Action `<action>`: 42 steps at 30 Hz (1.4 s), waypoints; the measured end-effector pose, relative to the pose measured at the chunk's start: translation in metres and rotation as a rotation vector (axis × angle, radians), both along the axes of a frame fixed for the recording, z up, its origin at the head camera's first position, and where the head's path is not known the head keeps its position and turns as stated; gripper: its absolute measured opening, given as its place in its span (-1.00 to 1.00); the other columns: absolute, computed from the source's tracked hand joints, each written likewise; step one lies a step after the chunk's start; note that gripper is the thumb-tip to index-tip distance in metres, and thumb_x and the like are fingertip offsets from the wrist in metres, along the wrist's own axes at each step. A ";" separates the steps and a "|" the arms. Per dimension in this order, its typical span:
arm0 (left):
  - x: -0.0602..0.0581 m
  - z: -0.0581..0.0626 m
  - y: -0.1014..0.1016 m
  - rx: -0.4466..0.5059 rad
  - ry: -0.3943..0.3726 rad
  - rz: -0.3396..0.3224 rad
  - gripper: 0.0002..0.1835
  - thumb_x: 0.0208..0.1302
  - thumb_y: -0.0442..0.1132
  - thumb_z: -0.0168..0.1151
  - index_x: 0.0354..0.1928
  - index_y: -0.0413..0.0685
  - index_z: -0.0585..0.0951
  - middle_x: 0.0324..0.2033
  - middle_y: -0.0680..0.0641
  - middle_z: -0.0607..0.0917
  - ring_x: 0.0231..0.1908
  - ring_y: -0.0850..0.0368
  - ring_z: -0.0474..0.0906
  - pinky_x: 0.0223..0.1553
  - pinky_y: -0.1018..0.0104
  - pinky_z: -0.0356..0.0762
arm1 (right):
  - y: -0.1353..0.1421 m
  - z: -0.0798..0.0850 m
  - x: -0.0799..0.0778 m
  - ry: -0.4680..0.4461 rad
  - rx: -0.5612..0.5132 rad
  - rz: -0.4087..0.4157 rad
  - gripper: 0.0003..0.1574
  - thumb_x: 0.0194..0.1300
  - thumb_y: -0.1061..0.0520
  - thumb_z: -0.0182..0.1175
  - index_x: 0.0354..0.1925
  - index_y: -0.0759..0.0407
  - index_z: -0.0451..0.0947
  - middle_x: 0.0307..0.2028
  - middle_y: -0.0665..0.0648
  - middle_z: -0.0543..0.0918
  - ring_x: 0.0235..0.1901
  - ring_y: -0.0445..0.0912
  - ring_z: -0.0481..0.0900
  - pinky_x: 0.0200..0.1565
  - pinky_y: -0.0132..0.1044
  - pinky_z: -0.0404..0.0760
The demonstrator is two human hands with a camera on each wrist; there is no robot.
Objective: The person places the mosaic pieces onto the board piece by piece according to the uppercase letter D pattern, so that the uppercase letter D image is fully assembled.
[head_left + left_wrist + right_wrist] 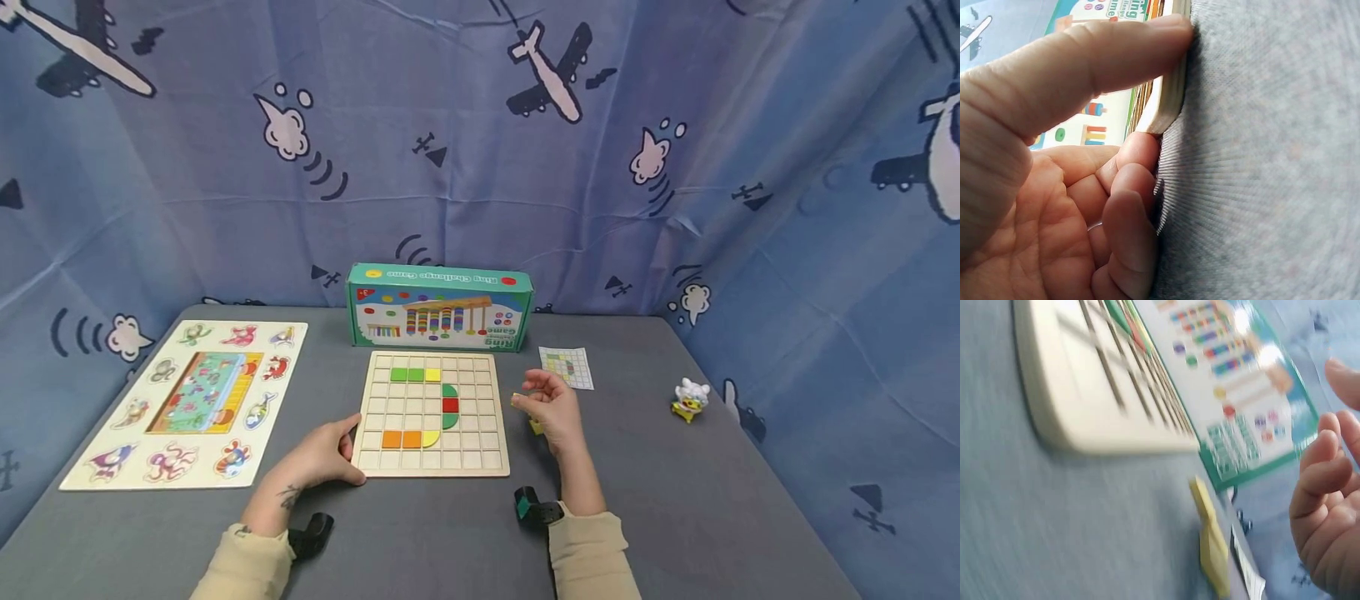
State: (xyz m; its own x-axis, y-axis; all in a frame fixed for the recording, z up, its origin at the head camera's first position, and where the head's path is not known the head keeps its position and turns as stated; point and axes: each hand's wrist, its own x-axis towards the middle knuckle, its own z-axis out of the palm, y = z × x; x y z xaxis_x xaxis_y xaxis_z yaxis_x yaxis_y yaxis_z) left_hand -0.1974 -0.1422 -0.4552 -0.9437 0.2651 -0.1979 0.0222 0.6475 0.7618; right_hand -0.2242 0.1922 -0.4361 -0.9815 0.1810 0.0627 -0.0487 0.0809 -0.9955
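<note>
A square wooden grid board (480,457) lies on the grey table with green, yellow, red and orange tiles (412,439) in some squares. My left hand (322,454) grips its near-left corner, the thumb on the near edge and curled fingers at the side; the left wrist view shows the board's rounded corner (1169,100) between them. Right of the board, my right hand (553,408) is raised and pinches a small yellow piece (514,400), mostly hidden by the fingertips. Yellow pieces (1213,553) lie on the table below that hand, partly covered in the head view.
A green and white game box (438,308) stands behind the board. Right of it lies a printed pattern card (581,367). A sea-animal puzzle board (247,333) is at left, and a small white and yellow figurine (689,400) stands at right. A patterned curtain hangs behind.
</note>
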 end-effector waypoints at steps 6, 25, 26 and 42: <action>0.001 0.000 -0.001 0.005 0.004 0.001 0.06 -0.39 -0.43 0.49 0.31 -0.38 0.21 -0.62 -0.03 0.40 -0.61 0.15 0.25 -0.58 0.36 0.17 | 0.021 -0.009 -0.001 -0.104 0.083 -0.106 -0.43 -0.08 0.45 0.28 -0.01 0.42 0.43 -0.33 0.14 0.49 -0.62 -0.26 0.35 -0.57 -0.42 0.32; 0.000 -0.001 0.000 0.005 0.012 0.005 0.05 -0.40 -0.43 0.49 0.30 -0.40 0.22 -0.61 -0.03 0.40 -0.60 0.15 0.25 -0.57 0.37 0.17 | 0.026 -0.014 0.004 -0.441 0.682 -0.102 -0.52 -0.18 0.18 0.46 -0.28 0.36 0.49 -0.33 0.25 0.52 -0.40 0.03 0.42 -0.44 -0.24 0.38; 0.000 -0.001 -0.001 0.006 0.013 0.006 0.05 -0.40 -0.43 0.49 0.30 -0.40 0.23 -0.61 -0.03 0.40 -0.60 0.15 0.26 -0.57 0.37 0.17 | 0.025 -0.013 0.004 -0.453 0.693 -0.107 -0.54 -0.18 0.18 0.46 -0.31 0.34 0.49 -0.36 0.23 0.51 -0.41 0.03 0.42 -0.45 -0.25 0.37; 0.001 0.000 -0.001 0.008 0.003 0.010 0.05 -0.39 -0.44 0.49 0.31 -0.39 0.21 -0.62 -0.03 0.39 -0.61 0.16 0.24 -0.58 0.37 0.16 | 0.018 -0.007 0.002 -0.283 0.527 -0.104 -0.68 -0.16 0.32 0.29 -0.33 0.34 0.46 -0.47 0.15 0.45 -0.49 -0.06 0.38 -0.47 -0.32 0.35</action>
